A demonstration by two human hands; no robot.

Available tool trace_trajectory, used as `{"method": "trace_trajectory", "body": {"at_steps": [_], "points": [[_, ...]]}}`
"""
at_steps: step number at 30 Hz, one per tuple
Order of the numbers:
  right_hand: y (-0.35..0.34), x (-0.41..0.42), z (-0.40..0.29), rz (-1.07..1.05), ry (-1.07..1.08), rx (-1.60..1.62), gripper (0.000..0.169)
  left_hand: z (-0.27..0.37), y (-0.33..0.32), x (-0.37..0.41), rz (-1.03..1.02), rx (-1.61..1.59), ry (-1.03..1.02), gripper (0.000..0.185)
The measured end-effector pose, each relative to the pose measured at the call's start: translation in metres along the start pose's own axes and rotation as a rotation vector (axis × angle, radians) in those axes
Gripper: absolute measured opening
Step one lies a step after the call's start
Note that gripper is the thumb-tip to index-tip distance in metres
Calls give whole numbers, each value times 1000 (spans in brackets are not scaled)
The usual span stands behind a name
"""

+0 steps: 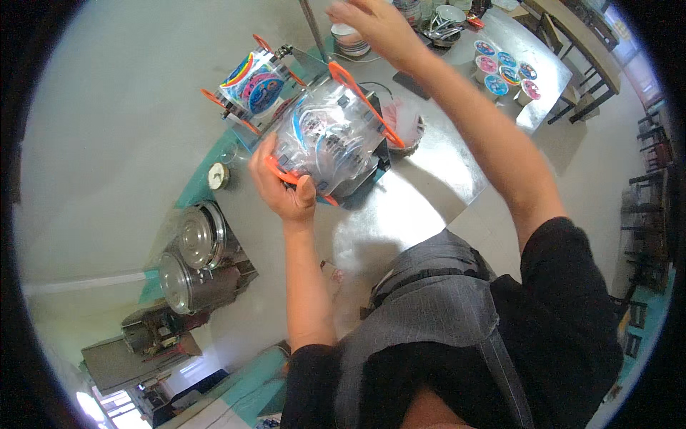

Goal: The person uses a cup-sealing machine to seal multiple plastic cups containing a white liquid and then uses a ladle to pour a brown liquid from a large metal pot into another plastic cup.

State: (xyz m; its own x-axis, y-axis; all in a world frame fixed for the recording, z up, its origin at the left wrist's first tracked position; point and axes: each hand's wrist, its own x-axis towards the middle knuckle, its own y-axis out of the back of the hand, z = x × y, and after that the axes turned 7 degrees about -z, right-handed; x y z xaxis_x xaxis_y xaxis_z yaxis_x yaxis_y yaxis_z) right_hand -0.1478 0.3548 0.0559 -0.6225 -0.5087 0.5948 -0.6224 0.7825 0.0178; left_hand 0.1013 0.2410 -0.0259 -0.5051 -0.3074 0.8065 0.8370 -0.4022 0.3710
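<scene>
A cup sealing machine stands before me on a metal-topped table (412, 198). On top sits a roll of clear printed film (337, 142) with orange end flanges (356, 94). My left hand (284, 182) grips the near flange, thumb on one side and fingers around the other. A second spool of the film (254, 86), with a rainbow and round blue and pink prints, hangs at the machine's far left. Raised near the top edge, my right hand (370, 21) is blurred, with fingers extended and nothing seen in it. A metal rod (313, 29) rises just left of it.
Several sealed cups (506, 75) with printed lids stand at the table's right. A stack of white bowls (351, 40) and a bowl of spoons (442, 32) are behind. A basket (412, 134) adjoins the machine. Large steel pots (198, 236) stand at left.
</scene>
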Motion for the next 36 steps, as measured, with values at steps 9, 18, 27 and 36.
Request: {"method": "trace_trajectory", "body": {"at_steps": [9,18,27,36], "points": [[-58,-305,141,230,-1323,519,35,-1,-3,-3,26,-49,30,91],[-93,-313,160,143,-1295,637,32,-6,-2,-4,-26,-107,50,96],[-43,-390,86,169,-1334,566,42,3,12,-3,-147,-326,99,123],[-33,-427,74,173,-1330,498,40,-5,35,-91,81,-155,414,48]]}}
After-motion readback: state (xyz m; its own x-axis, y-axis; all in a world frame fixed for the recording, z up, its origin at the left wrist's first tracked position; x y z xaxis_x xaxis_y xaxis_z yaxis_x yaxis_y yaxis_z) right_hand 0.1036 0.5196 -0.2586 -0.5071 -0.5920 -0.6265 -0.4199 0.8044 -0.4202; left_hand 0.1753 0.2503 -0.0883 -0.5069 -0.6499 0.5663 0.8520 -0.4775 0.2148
